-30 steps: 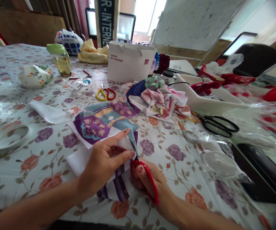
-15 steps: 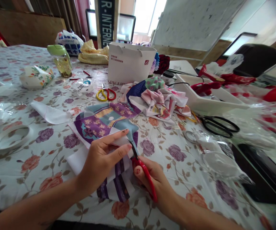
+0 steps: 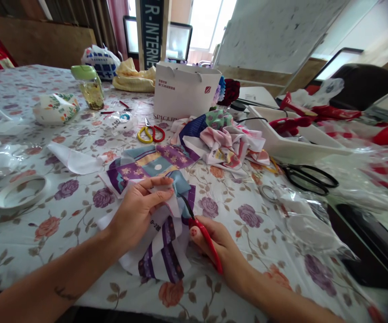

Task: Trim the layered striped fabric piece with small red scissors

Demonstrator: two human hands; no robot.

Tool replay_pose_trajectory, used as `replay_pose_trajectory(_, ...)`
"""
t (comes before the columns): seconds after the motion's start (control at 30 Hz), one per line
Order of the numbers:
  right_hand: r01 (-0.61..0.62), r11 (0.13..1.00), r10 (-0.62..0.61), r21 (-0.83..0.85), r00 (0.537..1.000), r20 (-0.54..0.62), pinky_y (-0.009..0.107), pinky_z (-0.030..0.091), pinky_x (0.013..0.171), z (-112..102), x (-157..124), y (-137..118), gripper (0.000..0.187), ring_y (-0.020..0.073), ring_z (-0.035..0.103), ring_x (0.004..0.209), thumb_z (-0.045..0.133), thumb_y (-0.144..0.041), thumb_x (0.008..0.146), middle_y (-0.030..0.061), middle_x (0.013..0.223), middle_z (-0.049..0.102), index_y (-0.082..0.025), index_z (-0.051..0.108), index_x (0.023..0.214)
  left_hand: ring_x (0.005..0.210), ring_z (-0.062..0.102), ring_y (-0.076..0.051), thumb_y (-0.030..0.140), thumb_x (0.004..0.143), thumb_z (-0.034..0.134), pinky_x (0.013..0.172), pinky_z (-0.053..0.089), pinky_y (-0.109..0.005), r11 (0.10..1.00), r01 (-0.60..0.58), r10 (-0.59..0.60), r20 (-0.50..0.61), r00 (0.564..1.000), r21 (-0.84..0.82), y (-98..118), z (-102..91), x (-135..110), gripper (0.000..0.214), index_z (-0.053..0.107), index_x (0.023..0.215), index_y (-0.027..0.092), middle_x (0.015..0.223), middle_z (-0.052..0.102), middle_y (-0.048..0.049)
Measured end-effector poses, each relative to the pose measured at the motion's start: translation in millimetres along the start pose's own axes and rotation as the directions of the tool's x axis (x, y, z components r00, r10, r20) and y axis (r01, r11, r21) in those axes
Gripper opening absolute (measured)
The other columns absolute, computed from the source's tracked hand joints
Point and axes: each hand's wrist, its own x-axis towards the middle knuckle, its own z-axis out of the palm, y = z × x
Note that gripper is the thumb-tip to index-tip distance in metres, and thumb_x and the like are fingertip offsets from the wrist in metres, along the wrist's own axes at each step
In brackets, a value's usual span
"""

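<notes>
The left hand holds a soft fold of printed cloth, white with purple stripes, near the table's front edge. Its fingers lie together, curled over the fold and pinching it against the palm side. Just to its 3 o'clock, the right hand has its fingers clamped around the glossy red handle of a pair of small scissors. The slim black blades point toward 11 o'clock, their tip at the cloth's edge; whether they are open or biting the fabric is too small to tell.

At 12 o'clock, a flat patchwork panel in purple and teal adjoins the striped cloth. Beyond it lies a crumpled heap of pink and green fabric scraps. A smooth floral tablecloth leaves open room at 3 and 9 o'clock. A limp white fabric scrap sits at 10 o'clock, with a roll of tape farther out. Yellow-and-red-handled scissors rest at 12 o'clock, in front of a stiff white paper bag. Black-handled shears lie at 2 o'clock beside an angular white plastic tray, and a crinkled clear plastic bag lies at 3 o'clock.
</notes>
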Motion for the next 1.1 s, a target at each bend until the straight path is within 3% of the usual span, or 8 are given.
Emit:
replay_pose_trajectory(0.3, -0.018, 0.973, 0.031, 0.229, 0.998, -0.057, 0.024, 0.024, 0.043, -1, 5, 0, 0.056, 0.0091, 0.032, 0.045, 0.056, -0.073, 0.079, -0.0064, 0.052, 0.037, -0.022, 0.038, 0.064, 0.053, 0.058, -0.008, 0.016, 0.069, 0.08, 0.054, 0.047, -0.018, 0.996, -0.013, 0.012, 0.013, 1.0, 0.087, 1, 2.4, -4, 0.025, 0.076, 0.094, 0.016, 0.066, 0.067, 0.0007)
replay_pose_trajectory(0.43, 0.056, 0.99, -0.025, 0.131, 0.975, -0.223, 0.023, 0.031, 0.045, -3, 7, -1, 0.046, 0.0102, 0.038, 0.048, 0.075, -0.055, 0.074, -0.0069, 0.054, 0.042, -0.022, 0.043, 0.068, 0.056, 0.06, -0.008, 0.017, 0.07, 0.08, 0.057, 0.048, -0.017, 0.993, -0.017, 0.012, 0.043, 0.999, 0.12, -1, 2.2, -4, 0.026, 0.075, 0.095, 0.016, 0.066, 0.068, 0.0004)
replay_pose_trajectory(0.53, 0.177, 0.983, -0.155, 0.039, 0.933, -0.324, 0.026, 0.043, 0.055, -4, 10, 4, 0.038, 0.0144, 0.051, 0.061, 0.081, -0.042, 0.07, -0.0025, 0.071, 0.055, -0.022, 0.05, 0.079, 0.063, 0.063, -0.008, 0.018, 0.07, 0.081, 0.062, 0.05, -0.016, 0.987, -0.021, 0.007, 0.086, 0.996, 0.161, -6, 2.1, -5, 0.028, 0.076, 0.097, 0.018, 0.072, 0.07, -0.0001)
replay_pose_trajectory(0.6, 0.214, 0.976, -0.212, -0.034, 0.916, -0.34, 0.028, 0.045, 0.061, -3, 11, 7, 0.034, 0.0159, 0.054, 0.067, 0.08, -0.034, 0.071, -0.0003, 0.08, 0.059, -0.023, 0.051, 0.084, 0.066, 0.064, -0.01, 0.02, 0.07, 0.081, 0.062, 0.051, -0.017, 0.983, -0.015, -0.006, 0.115, 0.993, 0.185, -9, 2.5, -7, 0.028, 0.076, 0.098, 0.019, 0.076, 0.072, -0.0011)
replay_pose_trajectory(0.73, 0.218, 0.96, -0.267, -0.177, 0.903, -0.337, 0.029, 0.043, 0.06, -8, 15, 7, 0.022, 0.0154, 0.051, 0.062, 0.071, -0.025, 0.076, -0.0003, 0.073, 0.059, -0.022, 0.05, 0.077, 0.061, 0.062, -0.012, 0.027, 0.069, 0.083, 0.055, 0.05, -0.02, 0.97, -0.058, 0.039, 0.085, 0.996, 0.238, -15, 3.8, -8, 0.022, 0.077, 0.088, 0.018, 0.074, 0.071, -0.0021)
replay_pose_trajectory(0.83, 0.238, 0.944, -0.317, -0.228, 0.845, -0.431, 0.03, 0.043, 0.059, -18, 19, 2, 0.021, 0.0165, 0.052, 0.063, 0.07, -0.025, 0.076, 0.0008, 0.074, 0.06, -0.022, 0.05, 0.076, 0.067, 0.065, -0.014, 0.027, 0.068, 0.083, 0.06, 0.053, -0.022, 0.951, -0.133, 0.123, 0.053, 0.991, 0.279, -19, 3.9, -8, 0.018, 0.078, 0.081, 0.017, 0.081, 0.073, -0.0035)
replay_pose_trajectory(0.93, 0.259, 0.932, -0.356, -0.253, 0.786, -0.505, 0.03, 0.045, 0.061, -26, 22, -1, 0.021, 0.0177, 0.055, 0.066, 0.07, -0.025, 0.075, 0.0016, 0.077, 0.062, -0.023, 0.049, 0.077, 0.069, 0.067, -0.016, 0.027, 0.069, 0.081, 0.064, 0.055, -0.025, 0.945, -0.116, 0.097, 0.077, 0.992, 0.307, -20, 4.2, -9, 0.018, 0.078, 0.084, 0.018, 0.081, 0.074, -0.0038)
replay_pose_trajectory(1.1, 0.224, 0.928, -0.347, -0.298, 0.81, -0.473, 0.03, 0.044, 0.063, -27, 24, 2, 0.02, 0.0171, 0.054, 0.065, 0.068, -0.024, 0.077, 0.0016, 0.077, 0.062, -0.023, 0.048, 0.077, 0.063, 0.066, -0.013, 0.018, 0.072, 0.075, 0.059, 0.054, -0.021, 0.93, -0.034, -0.003, 0.1, 0.995, 0.365, -18, 6.0, -12, 0.016, 0.079, 0.088, 0.019, 0.081, 0.074, -0.0044)
